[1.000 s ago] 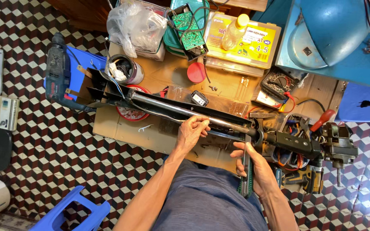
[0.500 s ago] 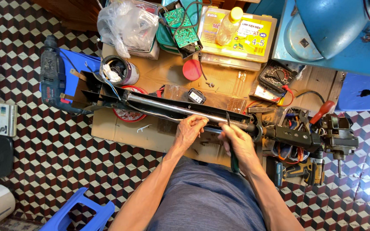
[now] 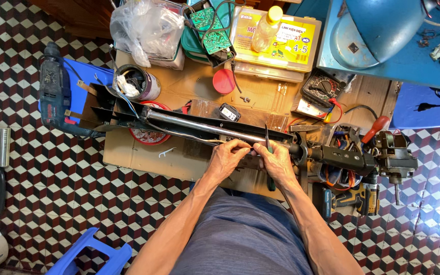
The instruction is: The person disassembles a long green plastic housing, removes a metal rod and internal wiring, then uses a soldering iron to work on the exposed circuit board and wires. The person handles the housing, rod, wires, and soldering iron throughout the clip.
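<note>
Metal bar: a long dark assembly with a shiny tube (image 3: 204,125) lies across the cardboard-covered bench (image 3: 128,153), long axis running left to right, just ahead of both hands
Left hand: the left hand (image 3: 228,159) rests on the bar near its middle, fingers curled narrow onto a thin pale wire
Right hand: the right hand (image 3: 277,162), just beside the left, pinches a green-handled tool (image 3: 268,145), tip pointing away from the body
Vise: a bench vise (image 3: 395,158) clamps the bar's right end, nearer the right hand
Surroundings: a blue power drill (image 3: 54,97) lies at left
</note>
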